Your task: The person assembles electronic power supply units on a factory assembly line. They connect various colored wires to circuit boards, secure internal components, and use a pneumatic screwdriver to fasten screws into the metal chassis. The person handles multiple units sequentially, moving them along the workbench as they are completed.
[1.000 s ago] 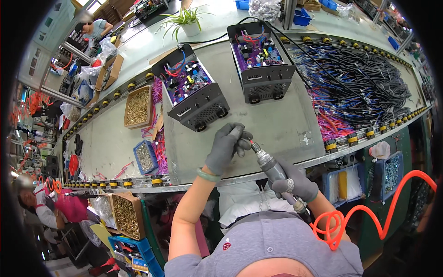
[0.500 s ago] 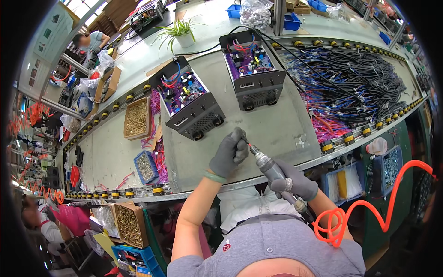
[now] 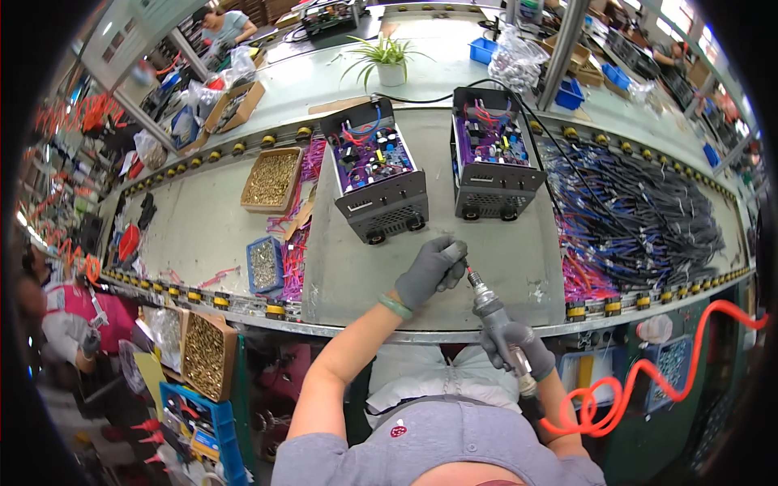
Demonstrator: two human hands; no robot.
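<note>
My right hand, in a grey glove, is wrapped round an air screwdriver that points up and away from me. Its bit ends close to the fingers of my left hand, also gloved in grey. Those left fingers are curled and pinched together; whatever they hold is too small to make out. Beyond my hands stand two black open-topped metal cases, a left one and a right one. Purple circuit boards with red and blue wires show inside both. Neither hand touches a case.
An orange coiled air hose runs off right from the screwdriver. Cables are heaped at right. At left are a box of brass-coloured parts and a blue bin of small silver parts. A potted plant stands behind.
The whole view has turned, so the cases and bench sit farther right in it. The screwdriver is held a little more upright. My left fingers remain pinched near its bit.
</note>
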